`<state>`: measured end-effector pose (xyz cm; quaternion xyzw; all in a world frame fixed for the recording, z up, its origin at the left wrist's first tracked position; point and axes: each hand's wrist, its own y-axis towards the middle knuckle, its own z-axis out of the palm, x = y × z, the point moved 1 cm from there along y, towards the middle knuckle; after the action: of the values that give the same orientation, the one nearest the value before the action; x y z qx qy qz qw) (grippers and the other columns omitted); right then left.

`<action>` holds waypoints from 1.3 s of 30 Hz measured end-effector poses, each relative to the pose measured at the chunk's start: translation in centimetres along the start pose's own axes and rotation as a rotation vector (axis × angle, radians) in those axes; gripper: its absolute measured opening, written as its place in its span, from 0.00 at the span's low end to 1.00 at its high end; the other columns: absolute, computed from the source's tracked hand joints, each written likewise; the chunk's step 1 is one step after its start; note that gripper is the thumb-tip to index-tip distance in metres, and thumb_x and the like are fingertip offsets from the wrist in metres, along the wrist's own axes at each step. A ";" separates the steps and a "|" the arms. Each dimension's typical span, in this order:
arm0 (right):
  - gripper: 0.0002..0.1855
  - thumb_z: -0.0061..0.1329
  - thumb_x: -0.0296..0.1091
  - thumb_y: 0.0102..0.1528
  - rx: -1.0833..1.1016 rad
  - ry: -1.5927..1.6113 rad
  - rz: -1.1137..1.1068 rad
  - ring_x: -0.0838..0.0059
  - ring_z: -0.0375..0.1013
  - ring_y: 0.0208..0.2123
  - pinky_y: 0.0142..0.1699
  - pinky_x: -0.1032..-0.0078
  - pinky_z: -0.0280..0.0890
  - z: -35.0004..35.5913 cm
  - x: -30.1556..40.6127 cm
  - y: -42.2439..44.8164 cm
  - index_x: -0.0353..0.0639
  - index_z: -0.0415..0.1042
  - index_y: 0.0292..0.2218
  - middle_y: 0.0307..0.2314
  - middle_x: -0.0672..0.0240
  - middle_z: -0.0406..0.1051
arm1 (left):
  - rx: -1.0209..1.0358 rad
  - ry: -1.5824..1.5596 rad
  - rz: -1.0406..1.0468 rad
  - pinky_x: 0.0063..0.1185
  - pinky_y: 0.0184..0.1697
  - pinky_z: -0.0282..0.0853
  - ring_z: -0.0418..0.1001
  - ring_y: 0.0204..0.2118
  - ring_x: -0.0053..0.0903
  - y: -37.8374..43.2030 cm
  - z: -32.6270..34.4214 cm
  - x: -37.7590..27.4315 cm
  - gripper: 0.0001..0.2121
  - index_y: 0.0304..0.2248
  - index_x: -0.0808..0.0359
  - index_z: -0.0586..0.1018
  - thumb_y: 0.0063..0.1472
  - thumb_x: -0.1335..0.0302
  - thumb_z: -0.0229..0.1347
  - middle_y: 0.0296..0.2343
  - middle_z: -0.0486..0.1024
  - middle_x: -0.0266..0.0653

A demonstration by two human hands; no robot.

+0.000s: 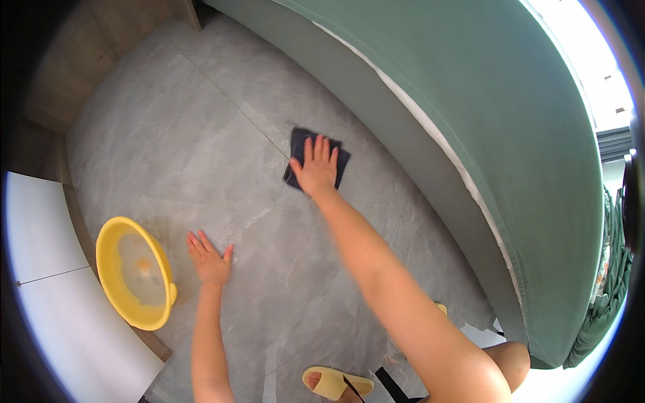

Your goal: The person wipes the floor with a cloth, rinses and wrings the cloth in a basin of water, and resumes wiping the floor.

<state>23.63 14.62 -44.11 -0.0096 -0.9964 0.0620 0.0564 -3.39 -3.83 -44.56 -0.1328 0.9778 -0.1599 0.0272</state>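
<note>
My right hand (318,169) lies flat on a folded dark cloth (298,138), holding it down against the grey floor (242,196). Its fingers are spread over the cloth, and the cloth's corners stick out around them. To the left and nearer my body, my left hand (209,262) is empty, palm down with fingers apart, at the floor. A yellow plastic basin (164,262) stands just left of that hand, apart from it. Cloudy water (133,267) covers the basin's bottom.
A bed with a green cover (484,101) curves along the right, its grey base (393,136) meeting the floor. White cabinet doors (55,317) stand behind the basin. Wooden panelling (85,65) rises at upper left. My foot wears a yellow slipper (330,380) at the bottom.
</note>
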 end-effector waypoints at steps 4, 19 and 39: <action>0.40 0.25 0.61 0.56 -0.097 0.038 0.239 0.60 0.35 0.61 0.62 0.61 0.29 0.3 -5.9 -0.1 0.38 0.43 0.58 0.59 0.53 0.37 | -0.091 0.053 0.059 0.38 0.60 0.37 0.36 0.60 0.51 0.1 1.1 1.4 0.43 0.56 0.77 0.43 0.56 0.48 0.43 0.56 0.38 0.63; 0.22 0.34 0.37 0.59 -0.360 0.910 0.319 0.56 0.49 0.57 0.59 0.64 0.46 -0.8 -15.3 -25.8 0.38 0.58 0.52 0.55 0.54 0.49 | -0.071 -0.687 0.942 0.32 0.52 0.57 0.61 0.49 0.40 -9.7 -0.9 -24.7 0.24 0.47 0.62 0.70 0.49 0.65 0.56 0.48 0.64 0.44; 0.15 0.37 0.26 0.54 -0.283 0.757 0.551 0.63 0.64 0.45 0.50 0.74 0.58 -4.6 -23.6 -38.8 0.40 0.66 0.44 0.42 0.59 0.65 | -0.284 -0.529 1.356 0.28 0.48 0.58 0.65 0.44 0.32 -4.4 4.1 -44.4 0.17 0.38 0.58 0.75 0.44 0.77 0.50 0.37 0.72 0.33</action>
<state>47.16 -23.98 -37.33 -0.3025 -0.8651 -0.0693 0.3942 40.81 2.84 -46.59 0.4640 0.8171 0.0574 0.3374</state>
